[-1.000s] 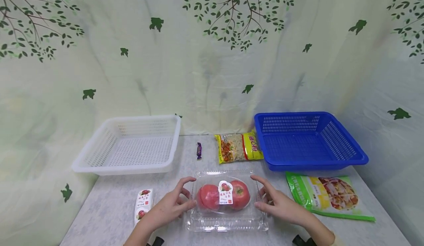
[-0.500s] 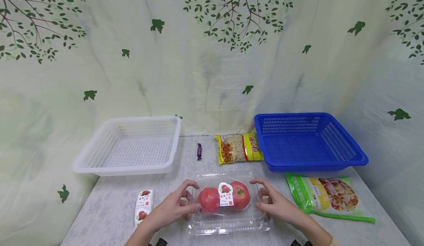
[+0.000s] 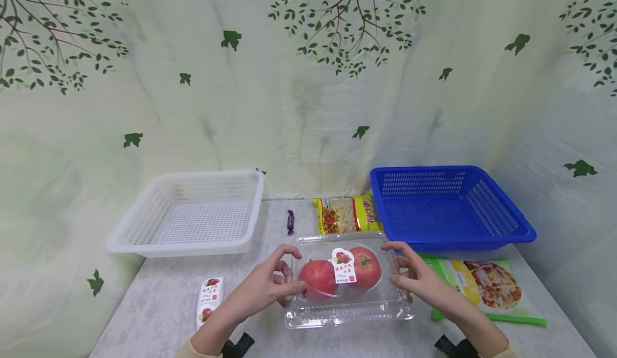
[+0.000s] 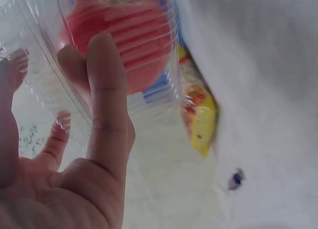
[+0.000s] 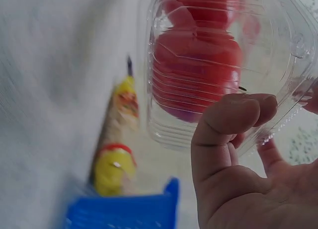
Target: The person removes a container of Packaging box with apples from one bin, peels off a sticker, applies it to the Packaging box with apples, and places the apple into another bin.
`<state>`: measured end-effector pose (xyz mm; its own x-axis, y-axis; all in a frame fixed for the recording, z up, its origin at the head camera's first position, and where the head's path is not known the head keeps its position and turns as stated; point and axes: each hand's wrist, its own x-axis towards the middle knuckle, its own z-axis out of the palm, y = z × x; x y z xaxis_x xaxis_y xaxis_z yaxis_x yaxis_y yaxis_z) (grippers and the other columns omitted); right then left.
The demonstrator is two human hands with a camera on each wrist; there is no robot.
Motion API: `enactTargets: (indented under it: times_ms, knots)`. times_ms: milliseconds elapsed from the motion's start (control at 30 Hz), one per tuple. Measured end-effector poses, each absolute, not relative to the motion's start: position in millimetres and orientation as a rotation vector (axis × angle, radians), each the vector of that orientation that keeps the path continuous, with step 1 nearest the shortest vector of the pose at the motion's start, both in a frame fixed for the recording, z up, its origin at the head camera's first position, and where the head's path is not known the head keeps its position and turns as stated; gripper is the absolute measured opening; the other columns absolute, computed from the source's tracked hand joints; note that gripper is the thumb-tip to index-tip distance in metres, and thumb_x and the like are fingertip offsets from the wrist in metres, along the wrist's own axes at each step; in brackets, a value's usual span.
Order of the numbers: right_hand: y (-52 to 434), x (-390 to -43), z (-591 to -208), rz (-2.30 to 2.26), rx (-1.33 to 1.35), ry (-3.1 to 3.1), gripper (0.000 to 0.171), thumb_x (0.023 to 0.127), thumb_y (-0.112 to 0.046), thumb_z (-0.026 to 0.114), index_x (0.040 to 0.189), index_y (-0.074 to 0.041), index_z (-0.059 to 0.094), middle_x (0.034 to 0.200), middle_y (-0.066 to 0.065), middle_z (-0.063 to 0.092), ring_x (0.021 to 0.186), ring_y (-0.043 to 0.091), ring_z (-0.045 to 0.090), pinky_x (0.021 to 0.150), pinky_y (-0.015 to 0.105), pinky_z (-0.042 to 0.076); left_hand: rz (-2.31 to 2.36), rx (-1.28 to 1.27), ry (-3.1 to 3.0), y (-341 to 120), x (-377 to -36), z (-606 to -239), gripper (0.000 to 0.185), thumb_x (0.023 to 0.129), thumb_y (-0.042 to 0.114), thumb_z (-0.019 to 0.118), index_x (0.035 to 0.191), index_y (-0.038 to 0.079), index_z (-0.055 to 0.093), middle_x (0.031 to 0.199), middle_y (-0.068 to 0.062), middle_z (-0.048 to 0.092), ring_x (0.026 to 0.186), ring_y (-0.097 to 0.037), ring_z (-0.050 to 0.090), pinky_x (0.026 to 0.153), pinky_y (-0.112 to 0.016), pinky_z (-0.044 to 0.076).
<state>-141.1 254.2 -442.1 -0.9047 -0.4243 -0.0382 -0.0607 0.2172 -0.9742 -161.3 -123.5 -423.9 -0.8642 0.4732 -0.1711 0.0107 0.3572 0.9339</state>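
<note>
Both hands, L [image 3: 270,285] & R [image 3: 416,280], grip clear tomato box [image 3: 347,304] w/ curled fingers.

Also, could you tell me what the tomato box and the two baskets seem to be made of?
The tomato box looks like thin clear plastic: glossy, ribbed, the tomatoes show through. The white basket and the blue basket seem moulded rigid plastic, with perforated walls and a slight sheen.

blue basket [image 3: 506,229] right, white basket [image 3: 144,237] left
</note>
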Motion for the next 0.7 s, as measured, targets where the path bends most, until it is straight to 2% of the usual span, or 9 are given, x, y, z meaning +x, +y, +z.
enactTargets:
  times_ms: [233,433,533,700]
  knots:
    - [286.1,-156.0,-404.0,-1.658,-0.450,2.339,0.053,0.108,-0.014,0.057,0.155,-0.010,0.032,0.093,0.009,0.052,0.070,0.017,0.055,0.054,0.031,0.051,1.559,0.496,2.238,-89.6,-181.3,-395.6,0.054,0.093,0.026,0.083,0.136,0.020,0.051,0.088,-0.007,0.061,0.064,-0.017,0.066,0.061,-0.037,0.063]
    - [319.7,-174.4,-380.8,-1.608,-0.425,2.411,0.049,0.111,-0.020,0.053,0.155,-0.024,0.034,0.098,0.011,0.054,0.074,0.023,0.058,0.058,0.033,0.051,1.597,0.515,2.210,-56.8,-209.0,-377.1,0.054,0.093,0.028,0.083,0.138,0.022,0.053,0.092,-0.009,0.061,0.063,-0.018,0.064,0.061,-0.036,0.063]
    - [336.1,-183.8,-369.6,-1.582,-0.418,2.448,0.047,0.111,-0.022,0.051,0.155,-0.030,0.034,0.096,0.008,0.055,0.074,0.025,0.057,0.058,0.035,0.052,1.612,0.509,2.187,-40.2,-222.8,-368.1,0.055,0.093,0.030,0.083,0.139,0.025,0.052,0.094,-0.010,0.060,0.062,-0.020,0.064,0.062,-0.036,0.063]
    - [364.7,-202.7,-357.2,-1.582,-0.442,2.490,0.047,0.113,-0.021,0.049,0.156,-0.030,0.034,0.089,0.002,0.055,0.068,0.025,0.055,0.054,0.038,0.053,1.621,0.518,2.161,-12.0,-245.5,-357.9,0.054,0.094,0.035,0.083,0.139,0.029,0.053,0.097,-0.011,0.063,0.066,-0.023,0.067,0.065,-0.035,0.063]
